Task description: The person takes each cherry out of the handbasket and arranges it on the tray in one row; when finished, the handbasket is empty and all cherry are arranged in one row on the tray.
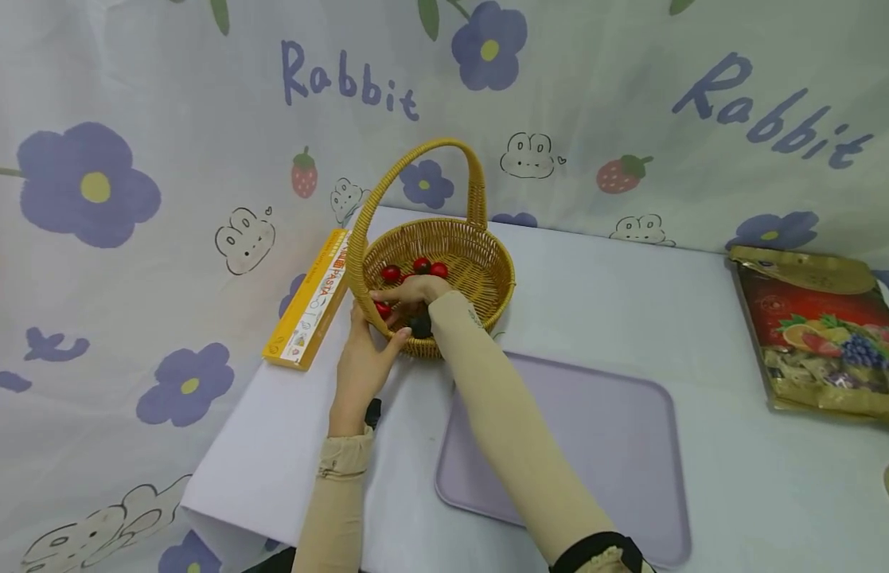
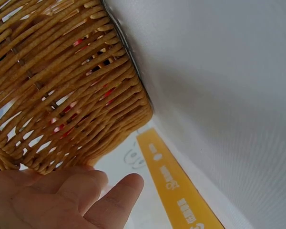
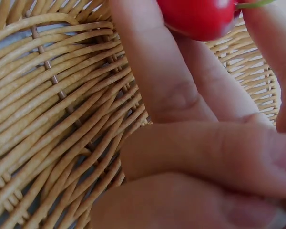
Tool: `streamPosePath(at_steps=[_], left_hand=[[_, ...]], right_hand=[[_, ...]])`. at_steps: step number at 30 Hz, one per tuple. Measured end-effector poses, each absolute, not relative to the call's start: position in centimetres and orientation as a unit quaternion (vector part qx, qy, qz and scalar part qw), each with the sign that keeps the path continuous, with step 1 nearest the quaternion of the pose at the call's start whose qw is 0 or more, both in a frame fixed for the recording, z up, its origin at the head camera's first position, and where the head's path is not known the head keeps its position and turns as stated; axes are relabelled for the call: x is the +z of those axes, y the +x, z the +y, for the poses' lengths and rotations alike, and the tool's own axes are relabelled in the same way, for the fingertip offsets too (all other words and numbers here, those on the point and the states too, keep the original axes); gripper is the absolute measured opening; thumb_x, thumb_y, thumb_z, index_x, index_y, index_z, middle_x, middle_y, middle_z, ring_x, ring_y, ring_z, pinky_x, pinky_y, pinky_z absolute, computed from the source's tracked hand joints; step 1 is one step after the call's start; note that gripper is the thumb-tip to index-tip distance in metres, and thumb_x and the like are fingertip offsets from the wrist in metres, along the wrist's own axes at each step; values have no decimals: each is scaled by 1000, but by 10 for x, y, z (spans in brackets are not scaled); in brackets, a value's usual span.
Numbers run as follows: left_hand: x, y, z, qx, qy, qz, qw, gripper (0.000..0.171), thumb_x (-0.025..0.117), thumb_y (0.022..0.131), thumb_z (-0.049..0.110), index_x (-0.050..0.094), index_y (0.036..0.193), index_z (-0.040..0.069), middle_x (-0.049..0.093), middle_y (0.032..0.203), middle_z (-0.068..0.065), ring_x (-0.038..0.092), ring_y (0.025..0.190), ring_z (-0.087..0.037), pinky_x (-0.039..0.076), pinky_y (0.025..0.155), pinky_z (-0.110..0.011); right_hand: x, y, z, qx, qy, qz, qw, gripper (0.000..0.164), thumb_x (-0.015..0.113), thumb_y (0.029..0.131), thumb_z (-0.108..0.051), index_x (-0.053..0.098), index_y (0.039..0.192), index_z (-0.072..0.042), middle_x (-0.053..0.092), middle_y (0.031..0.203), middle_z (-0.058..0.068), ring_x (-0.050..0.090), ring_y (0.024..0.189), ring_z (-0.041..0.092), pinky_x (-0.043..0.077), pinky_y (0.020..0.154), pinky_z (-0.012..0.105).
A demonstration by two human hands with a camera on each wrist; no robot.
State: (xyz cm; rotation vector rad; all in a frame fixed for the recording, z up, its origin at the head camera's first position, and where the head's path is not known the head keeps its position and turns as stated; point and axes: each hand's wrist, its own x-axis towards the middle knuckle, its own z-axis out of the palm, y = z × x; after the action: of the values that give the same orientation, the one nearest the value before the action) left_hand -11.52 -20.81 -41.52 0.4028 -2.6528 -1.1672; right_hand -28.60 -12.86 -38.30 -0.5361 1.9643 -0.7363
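Observation:
A round wicker basket (image 1: 497, 294) with a tall arched handle stands on the white table, several red cherries (image 1: 390, 274) lying inside it. My right hand (image 1: 414, 293) reaches down into the basket. In the right wrist view its fingers hold a red cherry (image 3: 200, 16) with a green stem, close to the woven wall. At the basket's near left side, by the foot of the handle, my left hand (image 1: 365, 362) grips the rim, thumb near the top edge. The left wrist view shows its fingers (image 2: 117, 202) along the outer wicker.
Left of the basket lies a long yellow pasta box (image 1: 308, 306). A pale purple tray (image 1: 602, 446) sits in front of it, partly under my right forearm. A red and gold food bag (image 1: 824, 334) lies far right. A patterned cloth (image 1: 594, 103) hangs behind the table.

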Motion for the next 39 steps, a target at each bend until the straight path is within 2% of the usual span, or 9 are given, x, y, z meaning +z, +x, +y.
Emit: streamPosePath(at_steps=[4, 8, 14, 18, 22, 26, 31, 35, 39], left_hand=[[-415, -117, -201, -401, 132, -901, 101, 97, 55, 86, 68, 2, 157, 29, 9, 164, -6, 37, 138, -44, 45, 95, -62], [-416, -118, -194, -403, 128, -901, 91, 97, 54, 85, 69, 1, 157, 30, 5, 164, -8, 41, 135, -46, 46, 93, -62], [-416, -121, -185, -405, 122, -903, 80, 96, 52, 85, 70, 2, 157, 30, 3, 164, -11, 34, 139, -46, 44, 97, -63], [-416, -123, -184, -405, 119, -903, 84, 98, 53, 85, 70, 2, 157, 27, 5, 164, -11, 34, 140, -45, 43, 97, -63], [-416, -125, -186, -401, 119, -904, 88, 99, 54, 86, 69, 0, 157, 27, 5, 164, -12, 29, 142, -44, 40, 100, -64], [-418, -127, -191, -394, 120, -907, 87, 99, 53, 86, 69, 1, 158, 25, 3, 164, -14, 23, 145, -44, 37, 103, -65], [-420, -129, -198, -392, 124, -908, 85, 101, 54, 86, 69, 3, 158, 20, 3, 163, -18, 18, 147, -43, 34, 106, -64], [-419, -128, -204, -387, 131, -909, 87, 101, 53, 87, 68, 3, 158, 17, 2, 163, -18, 14, 148, -42, 31, 107, -65], [-416, -126, -212, -380, 140, -909, 93, 103, 53, 87, 67, -2, 157, 16, 4, 162, -19, 21, 144, -48, 34, 103, -68]], right_hand=[[-383, -286, -120, -309, -206, 798, 475, 63, 48, 90, -67, 75, 108, -14, 74, 77, -8, 50, 65, 3, 40, 64, 20], [-382, -286, -110, -327, -189, 792, 479, 60, 51, 91, -63, 70, 116, -12, 72, 72, -8, 60, 70, 7, 44, 67, 20], [-377, -286, -96, -335, -173, 809, 451, 56, 53, 90, -63, 74, 101, -12, 75, 85, -5, 65, 77, 11, 48, 67, 22], [-373, -288, -85, -389, -131, 806, 427, 61, 54, 89, -62, 67, 118, -11, 75, 99, 1, 46, 53, 6, 40, 55, 21], [-368, -290, -73, -463, -81, 781, 410, 57, 56, 91, -58, 70, 112, -7, 71, 81, 4, 21, 43, 6, 24, 47, 21], [-361, -290, -58, -504, -73, 763, 398, 56, 54, 94, -55, 70, 107, -3, 66, 72, 1, 23, 43, 6, 24, 47, 21], [-352, -288, -41, -558, -85, 723, 398, 52, 52, 97, -49, 63, 121, -5, 66, 73, -1, 23, 44, 6, 22, 48, 20], [-344, -284, -27, -602, -80, 690, 393, 39, 54, 97, -46, 62, 112, -10, 68, 75, -1, 22, 42, 4, 21, 46, 19], [-340, -277, -8, -649, -69, 653, 385, 31, 53, 98, -43, 60, 102, -13, 68, 79, 1, 21, 40, 4, 19, 44, 18]])
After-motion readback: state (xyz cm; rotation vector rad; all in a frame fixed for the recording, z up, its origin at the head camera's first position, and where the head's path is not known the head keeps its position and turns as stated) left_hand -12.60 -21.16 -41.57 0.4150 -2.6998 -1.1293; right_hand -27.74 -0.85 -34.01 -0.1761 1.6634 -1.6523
